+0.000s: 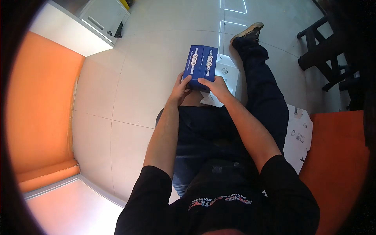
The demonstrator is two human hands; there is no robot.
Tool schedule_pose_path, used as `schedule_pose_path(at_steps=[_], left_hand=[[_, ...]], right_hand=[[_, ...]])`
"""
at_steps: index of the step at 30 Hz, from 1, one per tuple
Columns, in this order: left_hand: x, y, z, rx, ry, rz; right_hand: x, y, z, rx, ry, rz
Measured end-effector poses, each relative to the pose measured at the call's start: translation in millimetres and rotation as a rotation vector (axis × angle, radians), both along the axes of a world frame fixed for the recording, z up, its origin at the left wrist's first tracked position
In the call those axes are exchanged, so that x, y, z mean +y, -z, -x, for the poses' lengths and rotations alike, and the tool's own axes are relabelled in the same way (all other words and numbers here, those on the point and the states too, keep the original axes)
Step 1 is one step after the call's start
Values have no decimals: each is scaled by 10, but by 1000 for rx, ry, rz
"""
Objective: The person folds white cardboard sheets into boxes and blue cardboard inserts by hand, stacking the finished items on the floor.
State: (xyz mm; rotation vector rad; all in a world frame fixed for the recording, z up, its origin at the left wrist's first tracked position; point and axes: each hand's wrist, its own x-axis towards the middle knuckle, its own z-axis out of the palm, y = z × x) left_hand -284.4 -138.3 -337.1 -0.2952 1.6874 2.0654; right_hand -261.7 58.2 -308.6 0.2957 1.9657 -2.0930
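Note:
Two blue boxes with white lettering, side by side, are held up in front of my lap. My left hand (pixel 181 87) grips the near left corner of the left blue box (pixel 194 60), its thumb on top. On the near end of the right blue box (pixel 210 62) rests the thumb of my right hand (pixel 216 87), with the other fingers hidden beneath. Below the boxes and to their right lies an opened white carton (pixel 231 76) with small dark print, partly covered by my right hand and forearm.
My outstretched leg (pixel 260 74) lies right of the carton. Another white printed sheet (pixel 298 137) is by my right thigh, beside an orange surface (pixel 337 164). Dark stool legs (pixel 313 51) stand at upper right. A white cabinet (pixel 103 19) and an orange panel (pixel 43 105) are on the left.

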Motion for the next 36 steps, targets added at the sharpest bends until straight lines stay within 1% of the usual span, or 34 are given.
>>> schedule_pose_path(at_steps=[3, 5, 8, 11, 14, 17, 18, 20, 21, 23, 24, 25, 27, 28, 30, 31, 33, 34, 35, 36], left_hand=[[-9, -22, 2, -7, 12, -3], [-8, -29, -4, -17, 15, -4], [-21, -43, 7, -5, 3, 0], [-38, -37, 8, 19, -16, -16], [-15, -30, 12, 11, -39, -11], [-28, 57, 48, 30, -45, 9], [-23, 119, 68, 10, -56, 19], [6, 171, 84, -9, -68, 29], [25, 176, 83, -7, -95, 44], [8, 164, 110, -6, -122, 53], [-11, 123, 116, 5, -94, 65], [-11, 90, 109, 15, -66, 79], [-22, 69, 106, 23, -66, 77], [-56, 71, 110, 33, -67, 74], [-84, 108, 148, 5, -75, 65], [-84, 160, 158, -18, -77, 54], [-117, 185, 164, -16, -60, 37], [-124, 172, 150, -14, -43, 19], [-91, 160, 130, -14, -40, 17], [-22, 93, 87, -17, -114, 28]], right_hand=[[-27, 47, 25, -10, 18, 40], [-71, 51, 22, 58, 61, 2], [-55, 131, 38, 78, 69, -10], [-11, 31, 11, 34, 67, 31], [16, 107, 45, 42, 69, -4], [74, 14, 32, 39, 16, -12], [102, 63, 29, 40, 16, -11], [162, 234, 21, 246, -150, -89], [189, 262, -4, 246, -149, -89], [188, 289, -32, 297, -279, -634], [124, 284, -22, 301, -231, -731], [125, 285, -38, 297, -231, -731], [126, 329, -107, 397, -211, -809], [109, 350, -119, 394, -217, -806], [136, 379, -97, 599, -227, -579], [169, 407, -73, 600, -227, -577], [216, 459, -22, 525, -329, -755], [190, 507, -45, 522, -326, -758], [147, 548, -52, 503, -265, -774], [118, 553, -46, 487, -204, -790]])
